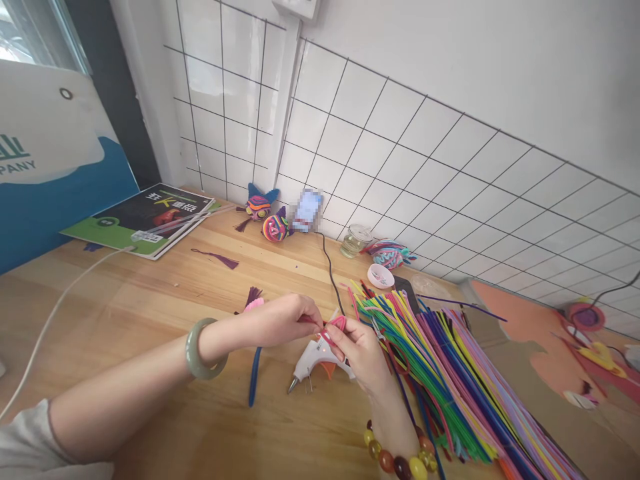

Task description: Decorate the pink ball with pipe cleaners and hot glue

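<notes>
My left hand [287, 321], a green bangle on its wrist, reaches in from the left with its fingers closed at one end of a small curled pink pipe cleaner [338, 325]. My right hand [361, 350], with a beaded bracelet, pinches the same piece between thumb and fingers. Beneath the hands a white hot glue gun [306, 363] lies on the table, its nozzle pointing to the lower left. Partly hidden behind my left forearm are a pink piece [254, 304] with a dark tassel and a blue strip [255, 377].
Bundles of coloured pipe cleaners [440, 373] cover the table's right side. At the back stand two striped fish-like ornaments [275, 228], a phone [307, 210], a glass jar [354, 241] and a small pink dish [381, 275]. A book [150, 220] and a purple tassel [220, 259] lie left.
</notes>
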Motion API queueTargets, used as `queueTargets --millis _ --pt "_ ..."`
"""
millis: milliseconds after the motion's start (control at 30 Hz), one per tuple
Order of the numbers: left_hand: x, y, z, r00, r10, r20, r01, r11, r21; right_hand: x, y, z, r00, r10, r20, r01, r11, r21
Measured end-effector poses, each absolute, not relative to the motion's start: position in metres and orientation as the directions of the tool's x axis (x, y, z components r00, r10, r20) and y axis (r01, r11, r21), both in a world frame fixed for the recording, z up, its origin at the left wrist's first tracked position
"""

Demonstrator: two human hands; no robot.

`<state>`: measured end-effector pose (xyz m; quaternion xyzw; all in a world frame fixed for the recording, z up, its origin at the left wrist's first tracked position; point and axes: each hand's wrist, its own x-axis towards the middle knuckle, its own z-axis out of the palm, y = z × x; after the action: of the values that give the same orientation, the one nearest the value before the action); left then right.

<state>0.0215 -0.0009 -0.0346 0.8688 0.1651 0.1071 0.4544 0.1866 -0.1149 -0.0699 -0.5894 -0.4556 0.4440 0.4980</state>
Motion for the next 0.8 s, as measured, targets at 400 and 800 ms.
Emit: queueTargets --millis 400,800 --pt "0.0228 -0.0014 -0.0382 0.921 0.386 0.049 0.179 -0.532 0.828 0.1865 -0.1139 -0.0692 0.189 0.979 -0.08 0.084 -0.097 -0.992" --pt "0.0227 -0.0025 -0.0365 0.918 0.395 0.047 0.188 -0.534 0.824 0.1866 -0.1136 -0.0701 0.195 0.978 -0.075 0.089 -0.094 -0.992"
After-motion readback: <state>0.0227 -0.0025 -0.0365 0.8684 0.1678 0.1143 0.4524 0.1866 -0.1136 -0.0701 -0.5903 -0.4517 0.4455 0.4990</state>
